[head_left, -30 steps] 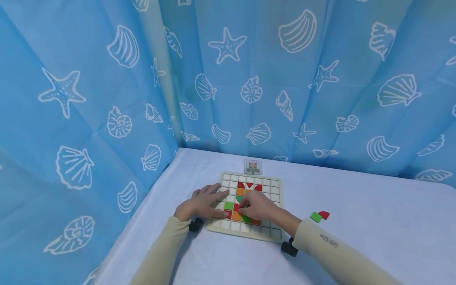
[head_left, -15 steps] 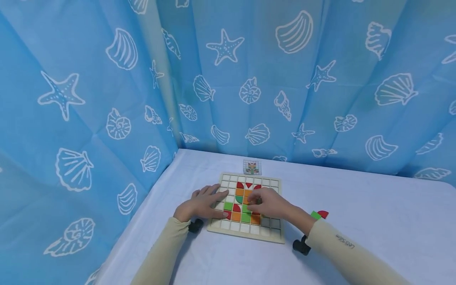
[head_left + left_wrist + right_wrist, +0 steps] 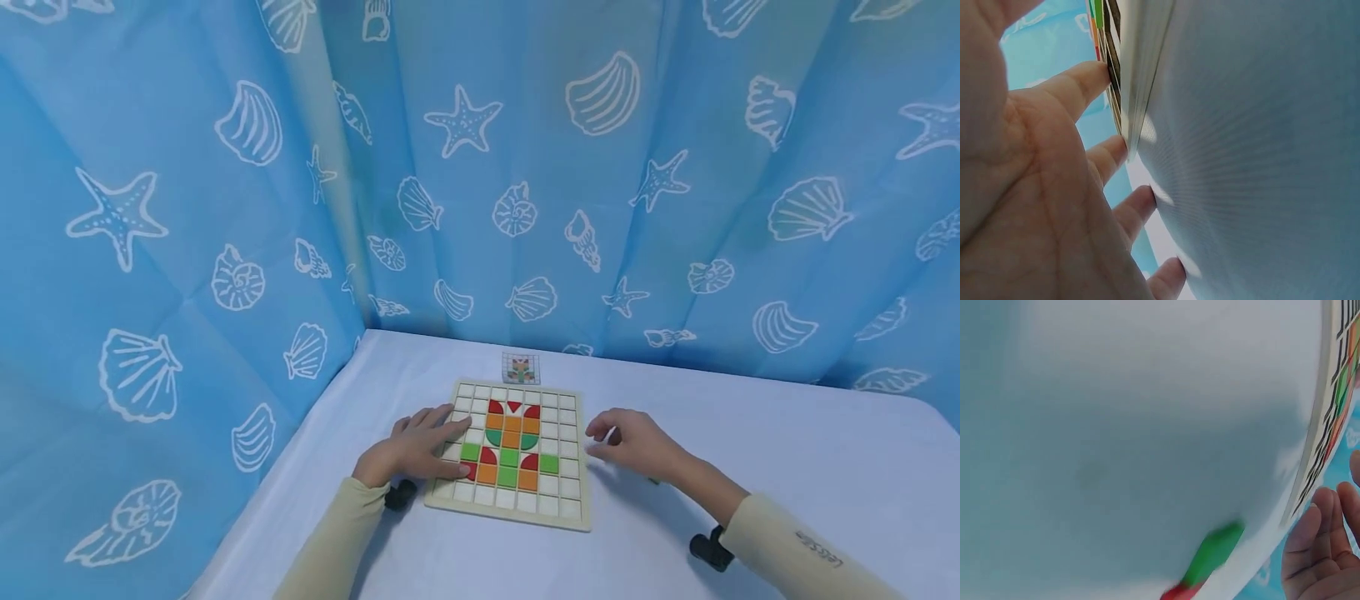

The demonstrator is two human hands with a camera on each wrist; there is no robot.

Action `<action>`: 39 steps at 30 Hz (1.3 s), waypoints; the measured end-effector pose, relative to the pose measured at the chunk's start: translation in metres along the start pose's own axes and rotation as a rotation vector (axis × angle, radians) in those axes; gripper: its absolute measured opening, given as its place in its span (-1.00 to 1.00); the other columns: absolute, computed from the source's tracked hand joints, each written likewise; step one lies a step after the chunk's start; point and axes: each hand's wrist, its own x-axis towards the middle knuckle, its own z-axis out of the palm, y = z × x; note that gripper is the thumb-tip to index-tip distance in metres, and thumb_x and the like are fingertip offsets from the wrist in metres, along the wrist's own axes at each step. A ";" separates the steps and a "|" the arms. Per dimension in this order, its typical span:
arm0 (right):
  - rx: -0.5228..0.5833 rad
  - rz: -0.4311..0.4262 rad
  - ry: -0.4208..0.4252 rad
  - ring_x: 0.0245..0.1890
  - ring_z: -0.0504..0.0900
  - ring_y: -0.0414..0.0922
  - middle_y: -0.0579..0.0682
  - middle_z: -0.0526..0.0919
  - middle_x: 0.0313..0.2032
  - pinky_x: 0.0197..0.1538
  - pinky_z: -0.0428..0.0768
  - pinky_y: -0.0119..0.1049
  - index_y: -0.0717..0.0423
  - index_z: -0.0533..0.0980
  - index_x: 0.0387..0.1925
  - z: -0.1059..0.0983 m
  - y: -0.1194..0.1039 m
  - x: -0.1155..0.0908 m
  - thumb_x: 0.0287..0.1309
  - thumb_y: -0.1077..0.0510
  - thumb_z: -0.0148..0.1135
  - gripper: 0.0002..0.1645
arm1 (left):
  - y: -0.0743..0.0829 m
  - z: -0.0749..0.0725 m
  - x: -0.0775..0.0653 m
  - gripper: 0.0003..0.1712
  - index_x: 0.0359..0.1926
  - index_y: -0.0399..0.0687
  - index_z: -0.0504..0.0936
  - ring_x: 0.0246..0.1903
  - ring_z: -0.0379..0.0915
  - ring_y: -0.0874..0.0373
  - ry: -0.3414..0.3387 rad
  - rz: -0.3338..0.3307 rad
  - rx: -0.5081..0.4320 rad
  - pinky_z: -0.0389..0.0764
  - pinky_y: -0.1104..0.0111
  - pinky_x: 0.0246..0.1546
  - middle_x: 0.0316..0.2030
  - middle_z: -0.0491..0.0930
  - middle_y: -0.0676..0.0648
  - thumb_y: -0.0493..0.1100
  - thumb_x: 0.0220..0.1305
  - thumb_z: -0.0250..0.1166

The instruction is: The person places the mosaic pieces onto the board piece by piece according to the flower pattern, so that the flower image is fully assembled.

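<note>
A pale square grid board [image 3: 510, 523] lies on the white cloth, its cells filled with white tiles and a pattern of red, orange and green pieces in the middle. My left hand [image 3: 416, 446] rests on the board's left edge with fingers spread, the thumb over a red tile [image 3: 469, 472]. In the left wrist view its fingertips [image 3: 1099, 75] meet the board's side and the cloth beyond. Just off the board's right edge, my right hand [image 3: 637, 442] hovers with loosely bent fingers and holds nothing. Below it lie a green square piece [image 3: 1213, 553] and a red piece [image 3: 1180, 592].
A small pattern card [image 3: 521, 367] lies behind the board, showing a similar coloured figure on a grid. Blue curtains [image 3: 480, 208] printed with shells and starfish hang along the table's left and back sides. White cloth [image 3: 787, 450] stretches out to the right.
My right hand has moved right from over the pattern to beside the board, uncovering the tiles, including a light green square on the right. My left hand stays at the board's edge. The head view tilted up.
</note>
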 end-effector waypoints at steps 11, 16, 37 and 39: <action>-0.010 0.073 -0.008 -0.29 0.54 -0.14 -0.01 0.66 -0.18 -0.32 0.63 -0.36 0.10 0.66 -0.10 -0.027 0.042 -0.026 0.09 0.09 0.45 -0.67 | -0.001 0.001 -0.004 0.00 0.52 0.33 0.15 0.52 -0.22 -0.18 0.007 0.012 -0.017 -0.10 -0.23 0.44 0.56 -0.07 -0.05 0.43 0.12 0.29; 0.087 0.122 -0.041 -0.22 0.54 -0.11 0.03 0.66 -0.11 -0.28 0.64 -0.33 0.11 0.64 -0.04 -0.030 0.069 -0.031 0.07 -0.03 0.47 -0.54 | -0.004 0.007 -0.005 0.00 0.51 0.34 0.16 0.52 -0.21 -0.19 0.010 0.001 -0.027 -0.11 -0.24 0.43 0.56 -0.05 -0.05 0.41 0.11 0.32; 0.109 0.146 -0.195 -0.18 0.47 -0.06 -0.02 0.54 -0.24 -0.14 0.61 -0.28 0.05 0.59 -0.22 -0.049 0.098 -0.040 -0.13 0.13 0.59 -0.60 | -0.002 0.012 0.003 0.00 0.52 0.37 0.14 0.53 -0.25 -0.18 0.023 0.015 -0.019 -0.13 -0.24 0.44 0.57 -0.11 -0.02 0.41 0.11 0.31; 0.102 0.156 -0.182 -0.17 0.47 -0.06 -0.01 0.55 -0.23 -0.12 0.62 -0.25 0.06 0.59 -0.20 -0.047 0.100 -0.044 -0.12 0.13 0.58 -0.59 | -0.002 0.011 0.003 0.00 0.52 0.38 0.14 0.53 -0.25 -0.17 0.016 0.011 -0.014 -0.14 -0.23 0.44 0.57 -0.11 -0.01 0.41 0.11 0.31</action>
